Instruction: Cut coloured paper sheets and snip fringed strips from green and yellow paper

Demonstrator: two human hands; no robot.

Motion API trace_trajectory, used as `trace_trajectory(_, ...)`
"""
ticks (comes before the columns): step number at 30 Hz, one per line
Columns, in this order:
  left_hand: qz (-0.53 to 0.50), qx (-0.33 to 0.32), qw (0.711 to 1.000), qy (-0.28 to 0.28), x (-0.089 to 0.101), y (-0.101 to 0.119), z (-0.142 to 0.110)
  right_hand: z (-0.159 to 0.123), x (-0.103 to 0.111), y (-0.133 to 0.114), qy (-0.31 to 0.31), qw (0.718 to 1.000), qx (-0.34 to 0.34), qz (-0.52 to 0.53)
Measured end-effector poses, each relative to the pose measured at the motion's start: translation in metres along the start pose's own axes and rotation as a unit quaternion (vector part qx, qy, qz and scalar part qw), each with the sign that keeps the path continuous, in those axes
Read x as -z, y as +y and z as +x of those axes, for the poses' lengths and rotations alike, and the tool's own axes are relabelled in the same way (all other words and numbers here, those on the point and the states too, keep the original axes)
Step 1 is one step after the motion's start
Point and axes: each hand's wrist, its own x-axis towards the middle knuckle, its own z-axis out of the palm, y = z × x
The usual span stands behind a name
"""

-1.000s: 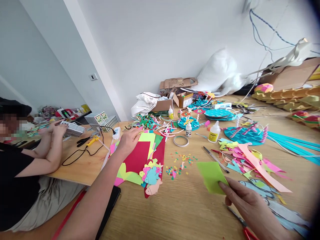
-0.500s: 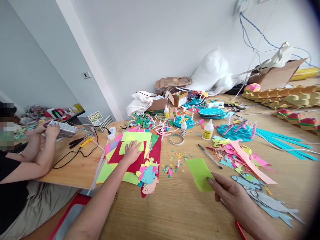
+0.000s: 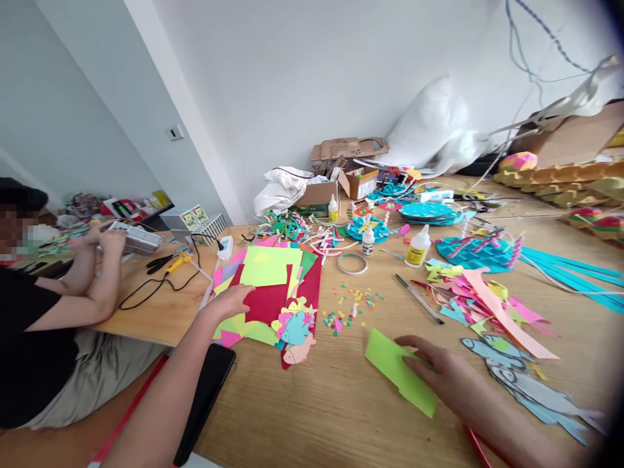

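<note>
My left hand (image 3: 230, 305) is at the left edge of a dark red sheet (image 3: 263, 304) on a pile of coloured paper. It looks flat and loosely open, with no object visible in it. A lime-yellow sheet (image 3: 266, 265) with a notched lower edge lies farther up the pile. Paper fish cutouts (image 3: 296, 328) in pink, yellow and blue overlap the pile's lower right corner. Near the table's front, my right hand (image 3: 433, 374) grips a light green piece of paper (image 3: 397, 372) by its upper right edge, thumb on top; the piece is tilted, low over the wood.
Paper dots (image 3: 353, 302), a tape ring (image 3: 351, 264), a glue bottle (image 3: 418, 247) and a pen (image 3: 419, 299) lie ahead. Paper scraps (image 3: 487, 296) and grey-blue fish cutouts (image 3: 533, 390) are on the right. A phone (image 3: 207, 396) rests by my left forearm; another person (image 3: 43, 325) sits left.
My left hand has drawn back down and left off the lime-yellow sheet. My right hand has turned and lowered the green paper towards the table. The view has shifted, showing the phone.
</note>
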Motion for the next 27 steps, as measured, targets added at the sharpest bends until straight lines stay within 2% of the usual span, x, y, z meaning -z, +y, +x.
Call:
trace_trajectory(4,0.011,-0.009,0.999,-0.033,-0.017,-0.008,-0.005,0.000,-0.012,0.015,0.005,0.992,0.038,-0.117)
trace_trajectory(7,0.017,-0.025,0.998,-0.046,-0.030,-0.004,-0.005,0.000,-0.016,0.020,0.058,0.983,0.092,-0.149)
trace_trajectory(10,0.027,-0.028,0.998,-0.048,-0.037,0.002,-0.007,-0.002,-0.017,0.023,0.088,0.976,0.111,-0.165)
trace_trajectory(20,0.077,-0.015,0.995,0.056,-0.042,0.020,-0.010,-0.005,-0.020,0.025,0.059,0.980,0.108,-0.153)
trace_trajectory(24,0.080,-0.013,0.994,0.077,-0.038,0.018,-0.010,-0.004,-0.021,0.023,0.062,0.980,0.118,-0.146)
trace_trajectory(27,0.077,-0.022,0.994,0.073,-0.035,0.013,-0.015,-0.005,-0.021,0.021,0.062,0.980,0.121,-0.148)
